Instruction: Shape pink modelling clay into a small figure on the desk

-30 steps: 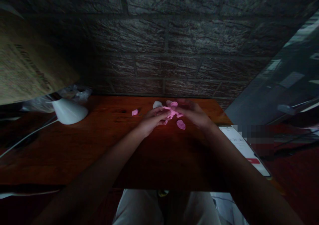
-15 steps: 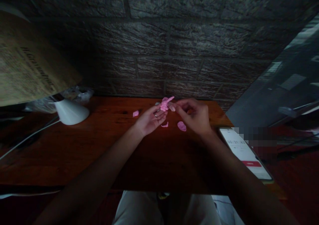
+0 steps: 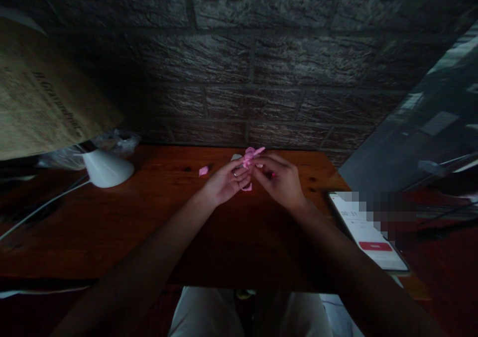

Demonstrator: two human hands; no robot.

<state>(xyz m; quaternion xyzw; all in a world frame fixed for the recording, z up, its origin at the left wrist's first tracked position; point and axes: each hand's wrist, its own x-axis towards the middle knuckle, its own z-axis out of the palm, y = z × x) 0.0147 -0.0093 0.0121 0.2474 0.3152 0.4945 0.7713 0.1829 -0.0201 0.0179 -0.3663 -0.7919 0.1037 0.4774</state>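
My left hand [image 3: 226,181], with a ring on one finger, holds a pink flower-like piece [image 3: 249,156] at its fingertips, palm partly turned up. A long narrow pink part sticks out of this piece toward the right. My right hand [image 3: 282,177] meets it from the right, thumb and forefinger pinched at the piece; what lies between those fingertips is mostly hidden. Under the hands a small pink petal-like scrap [image 3: 247,187] shows on the table. Another pink scrap [image 3: 203,170] lies to the left, apart from both hands.
The wooden table [image 3: 149,212] runs up to a dark brick wall [image 3: 224,63]. A white lamp base [image 3: 106,168] with a paper-like shade [image 3: 41,93] stands at the left, its cable trailing. A lit phone [image 3: 369,240] lies by the right edge.
My right hand has moved left, bringing its fingertips and a pale petal-like piece to the pink flower-like piece. It now covers the petal lying on the right. My left hand has hardly moved.
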